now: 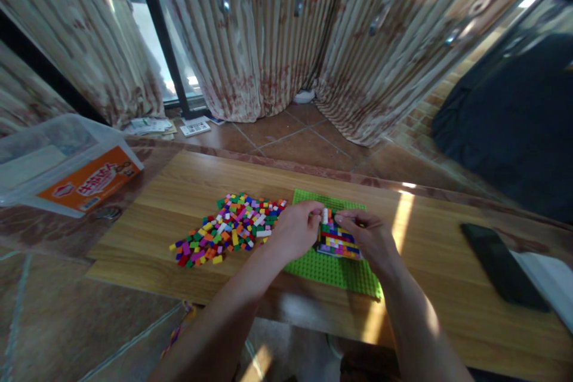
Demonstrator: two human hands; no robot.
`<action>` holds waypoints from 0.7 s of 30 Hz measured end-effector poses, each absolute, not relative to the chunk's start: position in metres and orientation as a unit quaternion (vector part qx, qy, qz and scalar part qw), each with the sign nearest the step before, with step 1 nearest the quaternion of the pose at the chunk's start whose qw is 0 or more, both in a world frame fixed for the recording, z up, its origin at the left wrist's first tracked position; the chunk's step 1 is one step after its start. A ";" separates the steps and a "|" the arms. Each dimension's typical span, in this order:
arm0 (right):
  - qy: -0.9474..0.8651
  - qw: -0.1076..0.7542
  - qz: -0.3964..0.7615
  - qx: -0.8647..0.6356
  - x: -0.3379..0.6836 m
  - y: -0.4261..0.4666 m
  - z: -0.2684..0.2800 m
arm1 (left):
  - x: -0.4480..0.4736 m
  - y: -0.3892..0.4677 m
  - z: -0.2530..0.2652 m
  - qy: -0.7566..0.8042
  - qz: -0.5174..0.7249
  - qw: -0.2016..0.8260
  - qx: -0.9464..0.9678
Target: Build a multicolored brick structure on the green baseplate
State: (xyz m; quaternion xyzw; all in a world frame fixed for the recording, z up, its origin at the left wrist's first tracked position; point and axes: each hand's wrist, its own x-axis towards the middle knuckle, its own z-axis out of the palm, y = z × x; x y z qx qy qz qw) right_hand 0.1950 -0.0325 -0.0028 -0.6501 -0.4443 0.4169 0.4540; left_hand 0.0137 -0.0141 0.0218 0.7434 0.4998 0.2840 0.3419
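Note:
A build of coloured toy bricks [339, 243], laid in rows of many colours, rests on the green studded baseplate [333, 274]. My left hand [301, 225] is closed at the build's far left corner, its fingertips beside a white brick [325, 215]. From the other side, my right hand [367, 235] reaches over the build, thumb and forefinger pinched at its far edge near an orange brick. Both hands appear to grip the build; any small loose brick between the fingertips is too small to make out. Left of the baseplate spreads a pile of loose bricks [237, 224].
The wooden table [156, 215] carries everything. A clear plastic box with an orange label [92, 182] stands at the left. On the right lie a dark flat phone-like object [504, 265] and white paper [548, 280]. Striped curtains [268, 42] hang beyond the table.

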 end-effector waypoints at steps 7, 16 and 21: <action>-0.422 0.538 0.301 -0.665 0.196 -0.031 0.006 | -0.004 -0.006 0.027 0.521 0.354 0.347 0.695; -0.712 0.470 0.103 -0.512 0.120 -0.062 0.022 | -0.040 0.018 0.012 0.534 0.526 0.303 0.589; -0.796 0.353 0.148 -0.469 0.093 -0.069 0.003 | -0.053 0.022 0.018 0.535 0.565 0.320 0.540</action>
